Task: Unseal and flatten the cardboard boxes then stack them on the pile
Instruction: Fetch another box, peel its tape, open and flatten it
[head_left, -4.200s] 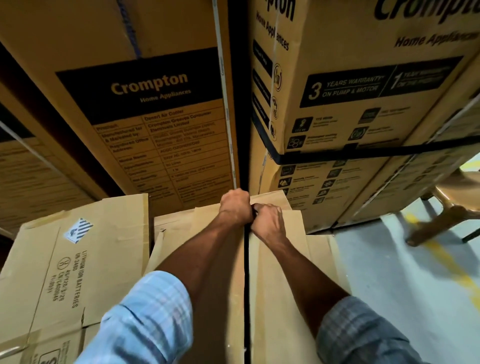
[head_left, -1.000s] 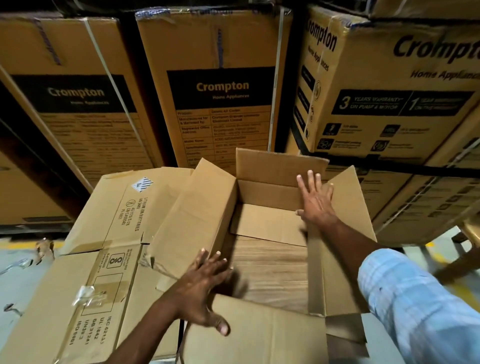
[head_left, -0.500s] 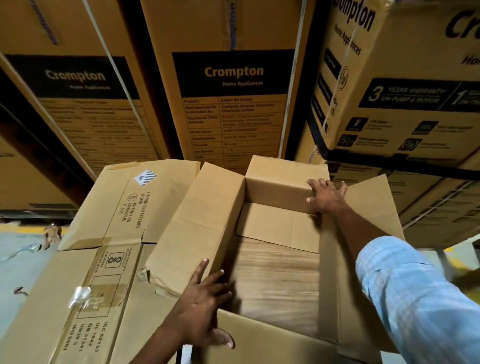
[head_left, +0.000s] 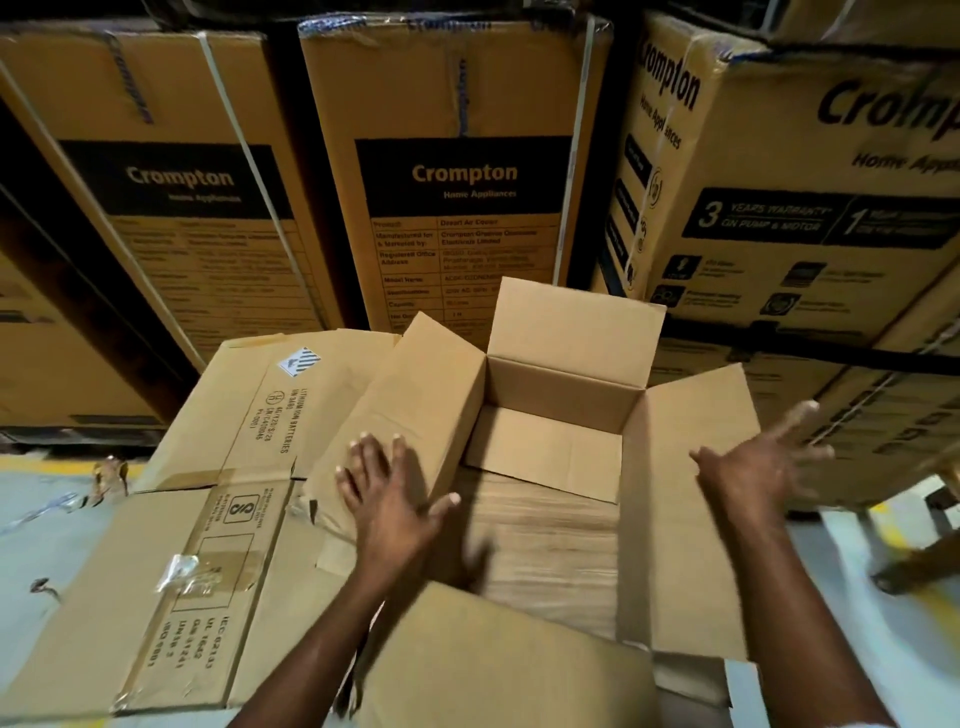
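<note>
Crompton cartons (head_left: 462, 176) are standing stacked behind. An opened cardboard box (head_left: 566, 389) is sitting just beside the flattened pile (head_left: 223, 519). The left hand (head_left: 389, 499) is pressing straight, splayed fingers on the left flap (head_left: 410, 395). The blurred right hand (head_left: 753, 467) is seemingly hovering, fingers spread, holding nothing.

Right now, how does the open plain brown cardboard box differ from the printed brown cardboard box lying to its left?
The open plain brown cardboard box stands with walls upright and flaps spread; the printed brown cardboard box lies flat. The open box shows no print; the flat one carries black battery text, a striped label and loose clear tape. Both are brown cardboard.
</note>
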